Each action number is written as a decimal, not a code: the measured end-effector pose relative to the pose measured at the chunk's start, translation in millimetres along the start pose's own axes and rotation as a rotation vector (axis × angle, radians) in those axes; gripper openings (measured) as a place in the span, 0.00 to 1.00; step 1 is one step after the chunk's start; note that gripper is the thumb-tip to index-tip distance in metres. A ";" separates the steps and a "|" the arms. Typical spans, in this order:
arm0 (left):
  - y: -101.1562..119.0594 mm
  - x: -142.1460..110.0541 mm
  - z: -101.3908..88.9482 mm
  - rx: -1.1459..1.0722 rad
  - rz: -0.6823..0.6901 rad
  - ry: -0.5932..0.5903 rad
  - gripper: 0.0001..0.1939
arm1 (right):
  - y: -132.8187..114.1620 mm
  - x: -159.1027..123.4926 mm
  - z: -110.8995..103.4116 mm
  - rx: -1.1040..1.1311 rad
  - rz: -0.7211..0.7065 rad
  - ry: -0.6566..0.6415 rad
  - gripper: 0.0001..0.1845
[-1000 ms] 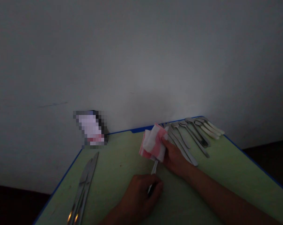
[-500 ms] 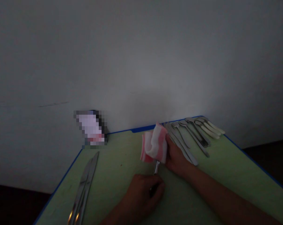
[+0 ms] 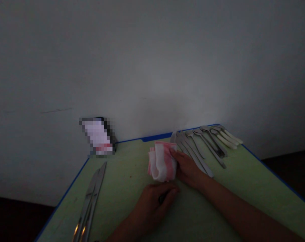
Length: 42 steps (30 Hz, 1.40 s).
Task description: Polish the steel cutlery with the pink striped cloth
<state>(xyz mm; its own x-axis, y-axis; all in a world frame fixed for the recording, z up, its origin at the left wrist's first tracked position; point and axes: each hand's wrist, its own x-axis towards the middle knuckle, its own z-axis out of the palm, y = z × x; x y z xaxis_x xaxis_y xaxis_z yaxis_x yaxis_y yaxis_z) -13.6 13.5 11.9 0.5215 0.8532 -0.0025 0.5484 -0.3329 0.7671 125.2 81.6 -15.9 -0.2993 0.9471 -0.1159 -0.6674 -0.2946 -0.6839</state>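
My right hand (image 3: 189, 168) is closed around a pink and white cloth (image 3: 161, 161), wrapped over the upper part of a metal utensil. My left hand (image 3: 154, 203) grips the dark lower end of that utensil (image 3: 162, 198) just below the cloth. Nearly all of the utensil is hidden by the cloth and my fingers. Both hands rest low over the green table (image 3: 122, 188).
A row of several spoons and forks (image 3: 205, 144) lies at the back right of the table. Two knives (image 3: 90, 198) lie side by side at the left. A blurred object (image 3: 98, 137) stands against the wall at the back left corner. The table's edge is blue.
The cloth has slid down the utensil toward my left hand, covering the shaft that showed before. My left hand stayed in place.
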 end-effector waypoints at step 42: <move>-6.3 -1.7 3.2 0.025 -0.089 0.072 0.28 | -1.4 0.7 4.4 0.077 0.008 -0.014 0.15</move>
<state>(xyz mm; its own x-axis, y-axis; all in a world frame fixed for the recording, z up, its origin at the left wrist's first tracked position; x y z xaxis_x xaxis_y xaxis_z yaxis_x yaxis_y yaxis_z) -15.9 12.9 5.0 0.4222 0.9062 -0.0234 0.6072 -0.2635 0.7496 123.0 82.1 -11.9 -0.3136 0.9431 -0.1107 -0.7153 -0.3113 -0.6257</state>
